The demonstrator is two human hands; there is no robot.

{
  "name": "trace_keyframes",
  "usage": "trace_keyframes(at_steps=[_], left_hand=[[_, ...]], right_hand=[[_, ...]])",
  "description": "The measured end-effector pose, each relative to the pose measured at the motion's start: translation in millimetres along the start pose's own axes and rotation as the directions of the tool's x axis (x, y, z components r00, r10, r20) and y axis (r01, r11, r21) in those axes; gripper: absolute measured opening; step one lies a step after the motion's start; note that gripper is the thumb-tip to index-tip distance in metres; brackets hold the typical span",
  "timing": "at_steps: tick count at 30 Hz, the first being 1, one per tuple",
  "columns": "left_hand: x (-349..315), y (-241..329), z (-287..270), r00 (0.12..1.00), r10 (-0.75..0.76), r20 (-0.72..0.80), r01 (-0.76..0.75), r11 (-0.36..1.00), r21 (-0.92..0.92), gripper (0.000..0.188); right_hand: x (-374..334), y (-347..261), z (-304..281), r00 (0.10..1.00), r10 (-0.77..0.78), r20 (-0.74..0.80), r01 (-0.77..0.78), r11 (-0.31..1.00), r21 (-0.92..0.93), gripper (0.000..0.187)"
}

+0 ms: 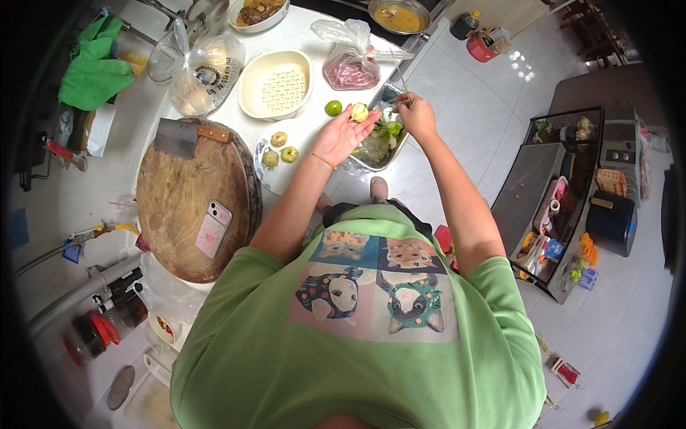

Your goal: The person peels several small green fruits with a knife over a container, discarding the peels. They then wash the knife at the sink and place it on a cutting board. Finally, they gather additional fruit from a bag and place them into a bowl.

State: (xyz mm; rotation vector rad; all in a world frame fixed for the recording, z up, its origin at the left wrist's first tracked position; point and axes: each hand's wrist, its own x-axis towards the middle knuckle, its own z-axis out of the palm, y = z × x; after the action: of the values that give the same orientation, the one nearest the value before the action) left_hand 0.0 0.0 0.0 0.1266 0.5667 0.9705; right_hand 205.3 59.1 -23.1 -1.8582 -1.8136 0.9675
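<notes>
On the fingers of my left hand [345, 134], palm up, rests a small round pale yellow-green vegetable [359, 112]. My right hand [416, 114] is just right of it, fingers pinched together over a scrap bin [377, 169]; what they hold is too small to make out. Leafy green scraps [389, 132] fill the bin. A darker green round fruit [334, 107] sits beside my left fingertips. Left of my left wrist, a white plate [266, 180] carries three round yellow-green pieces [289, 154] with brownish centres.
A round wooden chopping board [168, 207] bears a cleaver [176, 138] and a phone [214, 229]. Behind the plate stand a cream basket [246, 89], a bag of red meat [351, 71] and a bag of pale round items [204, 75]. A pan [400, 19] is at the back; a rack [522, 193] is right.
</notes>
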Motion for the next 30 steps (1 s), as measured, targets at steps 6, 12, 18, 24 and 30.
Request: trace_keyframes(at_steps=[6,12,18,24,30], left_hand=[[3,6,7,0.999,0.029,-0.028,-0.028,1.000,0.005,0.037],[8,-2,7,0.995,0.081,-0.050,-0.080,0.997,0.008,0.034],[11,-8,9,0.993,0.118,-0.023,-0.117,0.992,0.044,0.032],[9,-9,15,0.990,0.141,-0.017,-0.140,0.988,0.069,0.032],[8,-10,15,0.990,0.139,0.004,-0.139,0.988,0.071,0.029]], right_hand=[[-32,-41,-8,0.994,-0.082,-0.075,0.085,0.996,0.030,0.042],[-91,-69,-19,0.939,-0.340,0.056,0.332,0.936,0.113,0.046],[-99,-70,-19,0.936,-0.346,0.063,0.348,0.937,-0.023,0.048],[-100,-66,-19,0.938,-0.343,0.044,0.345,0.938,-0.039,0.048],[-101,-67,-19,0.937,-0.349,0.005,0.349,0.936,-0.037,0.045]])
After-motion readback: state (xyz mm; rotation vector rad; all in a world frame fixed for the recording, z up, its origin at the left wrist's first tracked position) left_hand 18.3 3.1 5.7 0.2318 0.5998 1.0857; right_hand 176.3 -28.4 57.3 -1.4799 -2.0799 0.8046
